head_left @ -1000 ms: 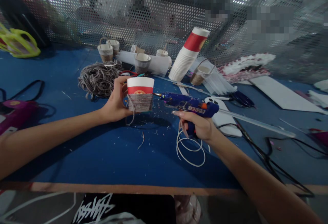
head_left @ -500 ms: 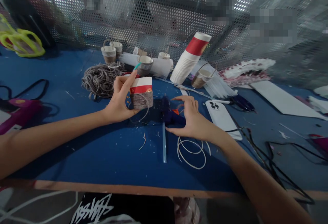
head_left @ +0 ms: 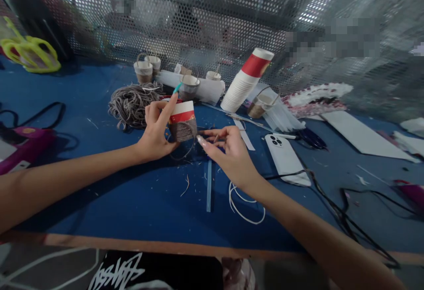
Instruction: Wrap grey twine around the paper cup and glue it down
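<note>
My left hand (head_left: 155, 133) is closed around a paper cup (head_left: 183, 122), holding it tilted above the table. Grey-brown yarn is wound round one half of the cup; the other half shows a red band and white rim. At the cup's right side, my right hand (head_left: 228, 150) pinches the loose yarn (head_left: 190, 150) between thumb and forefinger, though the exact grip is small and blurred. Under the right hand lies a dark blue glue gun, mostly hidden, with a clear glue stick (head_left: 209, 188) pointing toward me.
Behind the left hand sits a heap of grey yarn (head_left: 130, 104). Yarn-wrapped cups (head_left: 144, 72) and a leaning cup stack (head_left: 240, 84) stand at the back. A white phone (head_left: 288, 162), black cable (head_left: 327, 206) and white cord (head_left: 247, 219) lie to the right.
My right hand has let go of the dark blue glue gun and moved left to the cup, closing its fingertips at the yarn. My left hand still holds the cup, tilted slightly more.
</note>
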Tool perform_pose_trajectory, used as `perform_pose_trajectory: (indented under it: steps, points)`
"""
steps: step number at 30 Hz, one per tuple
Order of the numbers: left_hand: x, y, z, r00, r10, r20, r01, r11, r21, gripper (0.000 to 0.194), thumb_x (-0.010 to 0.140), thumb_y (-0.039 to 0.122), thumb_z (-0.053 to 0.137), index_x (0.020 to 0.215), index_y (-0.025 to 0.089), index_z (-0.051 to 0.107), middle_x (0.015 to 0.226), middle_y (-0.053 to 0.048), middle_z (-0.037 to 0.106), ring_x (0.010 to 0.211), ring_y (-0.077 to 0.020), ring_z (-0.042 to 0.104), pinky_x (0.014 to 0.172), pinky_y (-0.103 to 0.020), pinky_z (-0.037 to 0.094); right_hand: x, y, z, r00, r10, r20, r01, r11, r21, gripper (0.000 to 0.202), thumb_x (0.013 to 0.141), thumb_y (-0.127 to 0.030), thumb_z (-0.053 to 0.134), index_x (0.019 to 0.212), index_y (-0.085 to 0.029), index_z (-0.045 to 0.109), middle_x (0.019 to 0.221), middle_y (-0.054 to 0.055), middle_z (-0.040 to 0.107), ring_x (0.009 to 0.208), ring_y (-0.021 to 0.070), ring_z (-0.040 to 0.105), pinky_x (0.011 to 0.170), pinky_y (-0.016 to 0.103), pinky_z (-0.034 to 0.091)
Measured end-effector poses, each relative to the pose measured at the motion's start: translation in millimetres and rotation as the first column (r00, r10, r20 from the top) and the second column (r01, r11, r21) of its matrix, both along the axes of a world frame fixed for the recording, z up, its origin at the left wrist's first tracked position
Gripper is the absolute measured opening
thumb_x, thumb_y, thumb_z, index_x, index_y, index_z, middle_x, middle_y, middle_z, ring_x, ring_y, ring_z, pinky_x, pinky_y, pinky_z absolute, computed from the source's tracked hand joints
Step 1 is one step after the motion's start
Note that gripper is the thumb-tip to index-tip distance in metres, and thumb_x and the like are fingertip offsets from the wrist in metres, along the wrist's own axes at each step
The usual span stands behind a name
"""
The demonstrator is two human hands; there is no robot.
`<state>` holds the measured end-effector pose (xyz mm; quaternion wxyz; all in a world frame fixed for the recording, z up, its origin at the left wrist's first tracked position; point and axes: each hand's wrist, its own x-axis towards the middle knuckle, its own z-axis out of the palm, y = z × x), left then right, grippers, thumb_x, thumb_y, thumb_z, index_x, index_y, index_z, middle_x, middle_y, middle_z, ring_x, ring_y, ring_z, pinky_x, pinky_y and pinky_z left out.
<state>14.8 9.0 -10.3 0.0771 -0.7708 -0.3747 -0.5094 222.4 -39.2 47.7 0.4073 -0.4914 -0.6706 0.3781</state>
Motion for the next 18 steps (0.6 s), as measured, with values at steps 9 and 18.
perform_pose_trajectory:
  steps: [9,18]
  points:
    - [1,-2,-1.5,0.998,0.013,0.063,-0.012,1.0,-0.01,0.1,0.072,0.048,0.073,0.153,0.028,0.017,0.126,-0.014,0.041,0.114,-0.0338,0.044,0.096,-0.051,0.041,-17,-1,-9.5,0.987,-0.016,-0.161,0.002,0.996,-0.088,0.057,0.063,-0.042,0.081,0.089,-0.026,0.033,0.098,0.004,0.06,0.095,0.0197,0.062,0.088,0.043,0.05]
    - [0,-1,0.1,0.999,-0.029,-0.041,0.028,0.999,-0.02,0.101,0.076,0.053,0.068,0.155,0.026,0.012,0.123,-0.014,0.043,0.11,-0.0323,0.045,0.095,-0.053,0.041,-12,-5,2.9,0.76,0.093,-0.643,-0.348,0.894,-0.283,0.025,0.071,-0.041,0.062,0.076,-0.023,0.045,0.072,0.0,0.066,0.071,0.0172,0.066,0.082,0.04,0.054]
